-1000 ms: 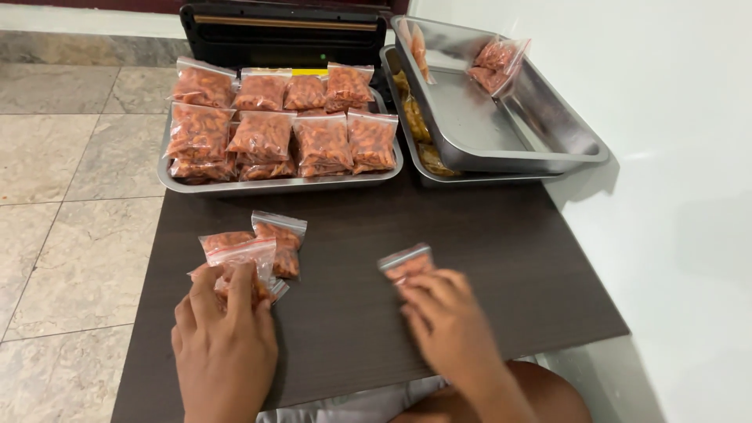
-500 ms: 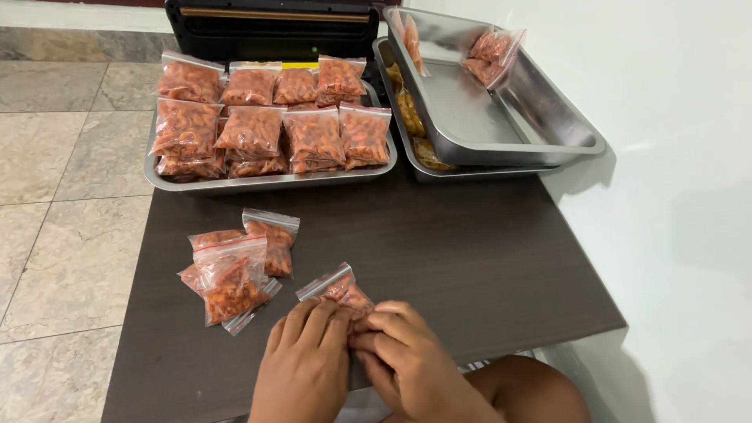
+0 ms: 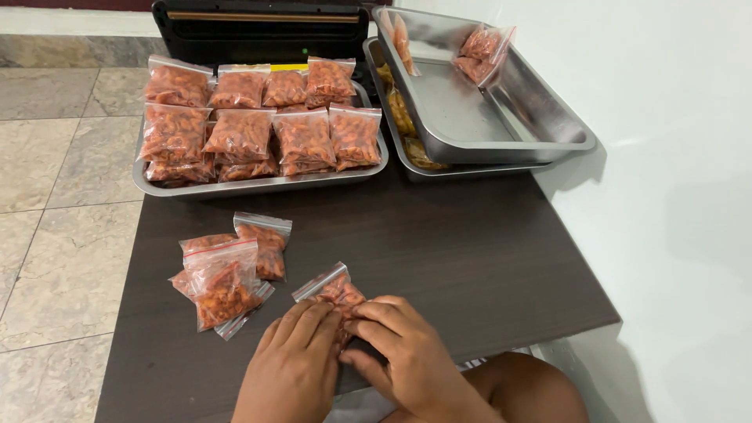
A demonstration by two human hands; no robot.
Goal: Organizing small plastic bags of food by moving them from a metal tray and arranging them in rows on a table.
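Low in the frame, a little left of centre, both hands meet over one small zip bag of orange-red snack lying on the dark tabletop. The left hand lies palm down with its fingers pressed on the bag's near end. The right hand curls in from the right and pinches the same end, its fingertips touching those of the left hand. Only the bag's far part, with its clear zip strip pointing to the upper left, shows past the fingers.

Just left of the hands, a loose heap of filled bags rests on the tabletop, apart from the held bag.

In the upper left of the frame a steel tray is packed with rows of filled bags. To its right, in the upper middle, a deeper pan sits stacked in another pan and holds a couple of bags at its far end. A black machine stands behind the tray. A white wall fills the right side, and a tiled floor the left.
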